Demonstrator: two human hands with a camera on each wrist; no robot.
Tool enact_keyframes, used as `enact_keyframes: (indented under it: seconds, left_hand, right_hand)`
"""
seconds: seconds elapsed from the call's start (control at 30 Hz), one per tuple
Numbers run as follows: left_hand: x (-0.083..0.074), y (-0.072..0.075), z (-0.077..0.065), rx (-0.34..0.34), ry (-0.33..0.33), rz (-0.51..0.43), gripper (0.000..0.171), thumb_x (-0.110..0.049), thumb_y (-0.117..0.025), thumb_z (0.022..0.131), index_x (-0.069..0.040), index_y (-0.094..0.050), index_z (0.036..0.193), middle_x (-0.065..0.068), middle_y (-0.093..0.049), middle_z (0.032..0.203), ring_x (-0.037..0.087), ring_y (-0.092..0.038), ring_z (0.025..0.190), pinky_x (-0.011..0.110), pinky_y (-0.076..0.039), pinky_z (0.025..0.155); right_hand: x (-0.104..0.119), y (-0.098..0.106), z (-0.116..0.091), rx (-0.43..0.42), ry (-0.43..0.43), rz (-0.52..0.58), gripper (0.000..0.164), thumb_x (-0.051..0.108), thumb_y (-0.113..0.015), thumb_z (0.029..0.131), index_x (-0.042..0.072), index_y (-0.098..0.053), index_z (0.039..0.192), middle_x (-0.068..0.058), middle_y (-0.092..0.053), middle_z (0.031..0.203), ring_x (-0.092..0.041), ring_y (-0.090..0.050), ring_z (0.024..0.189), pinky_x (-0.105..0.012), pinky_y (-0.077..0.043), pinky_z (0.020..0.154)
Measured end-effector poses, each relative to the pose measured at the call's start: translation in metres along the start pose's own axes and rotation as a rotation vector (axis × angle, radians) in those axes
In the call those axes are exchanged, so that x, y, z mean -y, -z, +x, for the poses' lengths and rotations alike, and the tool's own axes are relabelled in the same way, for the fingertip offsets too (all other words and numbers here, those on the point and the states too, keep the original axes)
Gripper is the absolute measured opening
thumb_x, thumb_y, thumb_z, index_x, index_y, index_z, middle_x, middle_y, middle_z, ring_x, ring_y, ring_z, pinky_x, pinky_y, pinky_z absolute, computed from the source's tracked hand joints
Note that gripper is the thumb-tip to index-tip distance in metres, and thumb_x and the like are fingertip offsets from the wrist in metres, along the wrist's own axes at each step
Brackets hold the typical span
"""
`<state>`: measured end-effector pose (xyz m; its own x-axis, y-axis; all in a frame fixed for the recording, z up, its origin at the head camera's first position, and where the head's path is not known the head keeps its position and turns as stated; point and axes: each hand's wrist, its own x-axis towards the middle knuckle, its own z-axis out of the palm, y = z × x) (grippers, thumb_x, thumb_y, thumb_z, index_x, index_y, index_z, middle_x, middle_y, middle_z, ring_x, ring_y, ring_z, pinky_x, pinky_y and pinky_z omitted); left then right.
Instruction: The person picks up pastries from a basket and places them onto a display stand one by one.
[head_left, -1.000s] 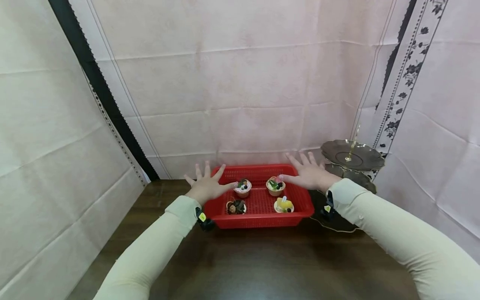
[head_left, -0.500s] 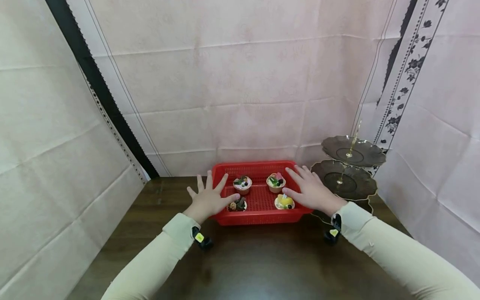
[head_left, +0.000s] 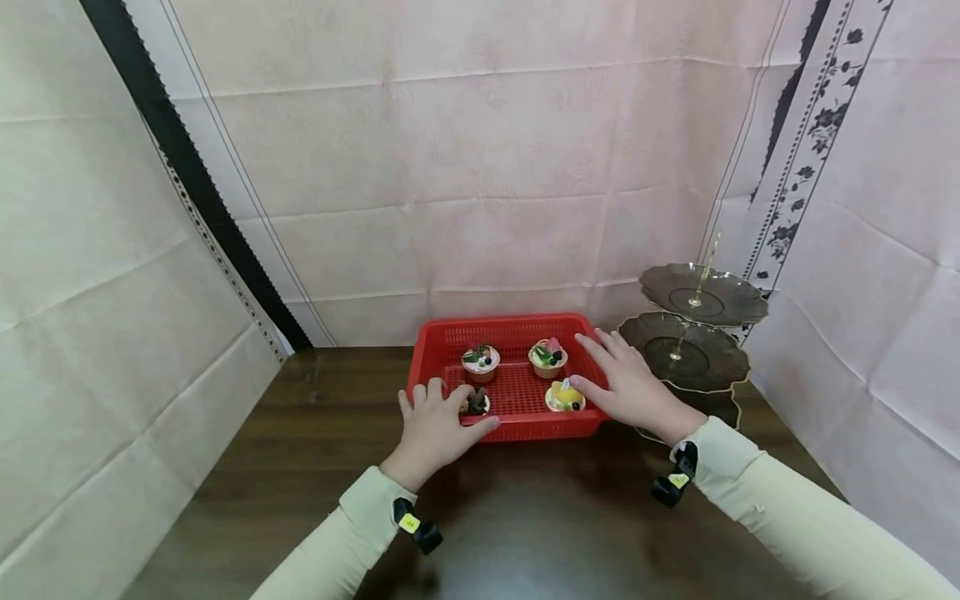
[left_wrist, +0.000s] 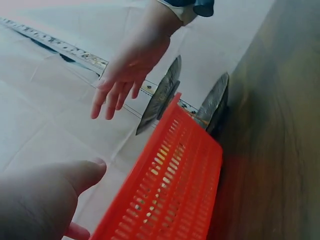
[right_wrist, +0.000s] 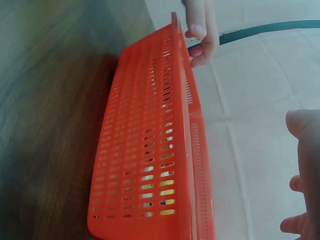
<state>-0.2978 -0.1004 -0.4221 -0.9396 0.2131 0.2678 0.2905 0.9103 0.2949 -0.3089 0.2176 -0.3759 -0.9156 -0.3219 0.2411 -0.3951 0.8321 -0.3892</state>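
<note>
In the head view a red plastic basket holds several cupcakes. A berry-topped cupcake and a cupcake with pink and green topping are at the back. In front are a yellow-topped cupcake and a dark-topped cupcake, partly hidden by fingers. My left hand is over the basket's front left corner, fingers spread and slightly bent, thumb by the front rim. Over the right side hovers my right hand, fingers spread, thumb near the yellow-topped cupcake. Neither hand holds anything.
A dark tiered stand with scalloped plates and a gold stem stands right of the basket, close behind the right hand. The brown wooden table extends in front. White cloth hangs behind and at both sides.
My left hand has come back and inward to the basket's front left corner, its fingers bending more. My right hand has drawn down and slightly right, uncovering more of the stand. The cupcakes stay put.
</note>
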Motion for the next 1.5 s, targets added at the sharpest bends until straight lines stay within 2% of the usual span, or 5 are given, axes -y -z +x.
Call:
enact_keyframes:
  seconds: [0.3, 0.53, 0.7, 1.07, 1.5]
  left_hand:
    - [-0.002, -0.014, -0.005, -0.048, 0.038, -0.054, 0.046, -0.062, -0.064, 0.089, -0.021, -0.068, 0.111, 0.013, -0.052, 0.106, 0.038, -0.042, 0.114, 0.073, -0.01, 0.111]
    - [0.004, -0.018, -0.008, -0.099, 0.009, -0.037, 0.055, -0.062, -0.072, 0.083, -0.017, -0.071, 0.114, 0.011, -0.051, 0.1, 0.033, -0.041, 0.107, 0.065, -0.018, 0.108]
    - [0.008, -0.02, -0.008, -0.126, -0.018, -0.036, 0.052, -0.061, -0.073, 0.083, -0.017, -0.073, 0.111, 0.01, -0.051, 0.098, 0.031, -0.041, 0.104, 0.063, -0.02, 0.106]
    - [0.014, -0.027, -0.007, -0.153, -0.018, -0.06, 0.056, -0.062, -0.076, 0.08, -0.015, -0.074, 0.11, 0.007, -0.052, 0.094, 0.027, -0.043, 0.098, 0.059, -0.022, 0.104]
    - [0.03, -0.02, -0.001, -0.128, -0.012, -0.169, 0.049, -0.061, -0.081, 0.075, -0.016, -0.07, 0.092, 0.002, -0.051, 0.086, 0.024, -0.045, 0.094, 0.059, -0.017, 0.112]
  right_hand:
    - [-0.002, -0.002, 0.004, -0.016, -0.009, 0.038, 0.077, 0.054, -0.054, 0.1, 0.016, -0.026, 0.16, -0.024, -0.017, 0.164, -0.048, -0.006, 0.151, -0.071, -0.008, 0.116]
    - [-0.001, -0.001, 0.014, -0.01, -0.033, 0.071, 0.078, 0.054, -0.053, 0.1, 0.014, -0.025, 0.16, -0.025, -0.016, 0.164, -0.05, -0.006, 0.15, -0.074, -0.008, 0.114]
    - [-0.002, -0.004, 0.025, -0.038, -0.053, 0.101, 0.078, 0.051, -0.055, 0.1, 0.014, -0.024, 0.161, -0.023, -0.016, 0.165, -0.05, -0.008, 0.15, -0.074, -0.017, 0.112]
    - [-0.002, -0.03, 0.046, -0.065, -0.084, 0.195, 0.084, 0.046, -0.066, 0.095, 0.017, -0.023, 0.16, -0.021, -0.016, 0.165, -0.043, -0.019, 0.15, -0.068, -0.025, 0.114]
    - [0.001, -0.054, 0.051, 0.057, -0.164, 0.262, 0.099, 0.044, -0.078, 0.087, 0.018, -0.018, 0.161, -0.022, -0.016, 0.164, -0.041, -0.028, 0.147, -0.065, -0.03, 0.113]
